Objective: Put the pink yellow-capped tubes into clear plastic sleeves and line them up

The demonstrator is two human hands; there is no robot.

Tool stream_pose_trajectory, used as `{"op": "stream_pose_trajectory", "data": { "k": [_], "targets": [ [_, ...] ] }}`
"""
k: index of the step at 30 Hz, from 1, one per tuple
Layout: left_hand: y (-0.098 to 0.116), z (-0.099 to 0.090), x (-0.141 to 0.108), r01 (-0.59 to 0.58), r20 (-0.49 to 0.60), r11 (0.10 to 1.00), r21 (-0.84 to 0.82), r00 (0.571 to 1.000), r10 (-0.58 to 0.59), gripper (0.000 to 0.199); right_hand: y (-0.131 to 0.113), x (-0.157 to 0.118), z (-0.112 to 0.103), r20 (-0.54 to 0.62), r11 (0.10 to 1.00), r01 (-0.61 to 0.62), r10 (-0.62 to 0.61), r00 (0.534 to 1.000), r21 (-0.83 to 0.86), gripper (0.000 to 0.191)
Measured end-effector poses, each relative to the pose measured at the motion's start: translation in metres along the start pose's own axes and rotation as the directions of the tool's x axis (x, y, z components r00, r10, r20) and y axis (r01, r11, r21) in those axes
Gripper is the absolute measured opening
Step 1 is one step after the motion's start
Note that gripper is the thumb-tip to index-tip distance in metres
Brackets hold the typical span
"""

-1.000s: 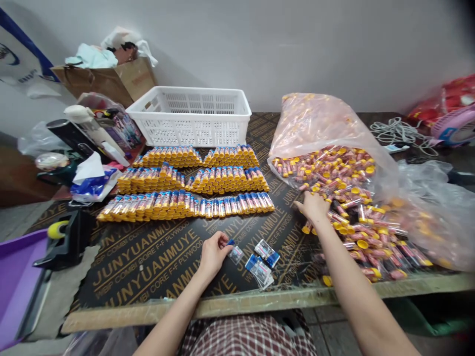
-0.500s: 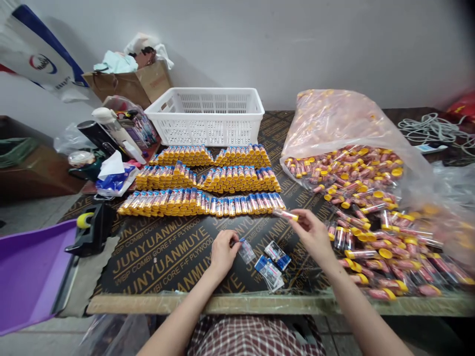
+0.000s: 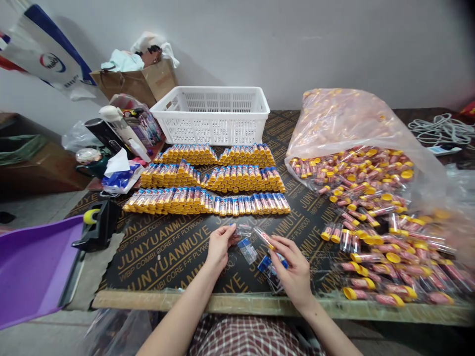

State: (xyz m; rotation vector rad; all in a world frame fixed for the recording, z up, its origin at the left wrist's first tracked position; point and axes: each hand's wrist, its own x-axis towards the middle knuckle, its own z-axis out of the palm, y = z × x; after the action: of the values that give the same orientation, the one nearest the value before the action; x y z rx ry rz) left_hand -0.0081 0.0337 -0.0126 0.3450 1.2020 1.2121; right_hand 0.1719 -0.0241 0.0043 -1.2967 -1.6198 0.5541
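My left hand (image 3: 219, 247) pinches a small clear plastic sleeve (image 3: 244, 229) with blue print above the bench. Close by on its right, my right hand (image 3: 295, 271) grips a clear tube with a yellow cap (image 3: 264, 238), tilted, its clear end toward the sleeve but apart from it. Between and below the hands lie more clear-and-blue sleeves (image 3: 248, 251), some partly hidden behind the right hand. Beyond them, tubes in blue-printed sleeves (image 3: 243, 203) are stacked in rows, yellow ends toward me.
A white slotted crate (image 3: 210, 123) stands behind the rows. At right, loose yellow-capped tubes (image 3: 386, 257) spill from a big plastic bag (image 3: 341, 113). On the left are a black tape dispenser (image 3: 97, 230), a purple dustpan (image 3: 37, 272) and bottles (image 3: 107, 138). The bench's taped front edge (image 3: 148, 300) runs nearest me.
My right hand has brought the tube leftward and down, close to my left hand. My left hand has lifted a sleeve off the others. The view has shifted slightly.
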Motion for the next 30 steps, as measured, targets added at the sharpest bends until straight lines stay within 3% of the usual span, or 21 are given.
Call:
{"op": "stream_pose_trajectory", "data": {
  "k": [6,9,12,17,23,30],
  "targets": [
    [-0.003,-0.001,-0.001,-0.006,-0.038,1.000,0.012,0.999,0.007,0.037,-0.005,0.001,0.003,-0.025,0.994,0.097,-0.098,0.995,-0.040,0.034],
    [-0.005,0.000,-0.002,-0.040,-0.032,0.999,0.030,0.999,0.041,0.037,-0.007,0.000,0.004,0.051,0.996,0.085,-0.085,0.995,-0.010,0.032],
    [-0.004,0.004,-0.007,-0.068,0.061,0.998,0.010,0.996,0.068,0.034,-0.006,0.000,0.007,0.153,0.998,0.050,-0.054,0.987,0.030,0.031],
    [0.002,0.011,-0.019,0.034,0.229,0.999,-0.005,0.973,-0.032,0.041,0.003,0.003,0.010,0.223,0.995,0.056,-0.074,0.972,0.085,0.038],
    [0.009,0.013,-0.029,0.116,0.389,0.981,0.154,0.906,-0.168,0.037,0.008,0.016,0.009,0.246,0.992,0.120,-0.123,0.962,0.024,0.073],
    [0.006,0.016,-0.040,0.147,0.440,0.959,0.242,0.865,-0.243,0.031,0.005,0.027,0.005,0.385,0.979,0.131,-0.183,0.905,0.158,0.083]
  ]
}}
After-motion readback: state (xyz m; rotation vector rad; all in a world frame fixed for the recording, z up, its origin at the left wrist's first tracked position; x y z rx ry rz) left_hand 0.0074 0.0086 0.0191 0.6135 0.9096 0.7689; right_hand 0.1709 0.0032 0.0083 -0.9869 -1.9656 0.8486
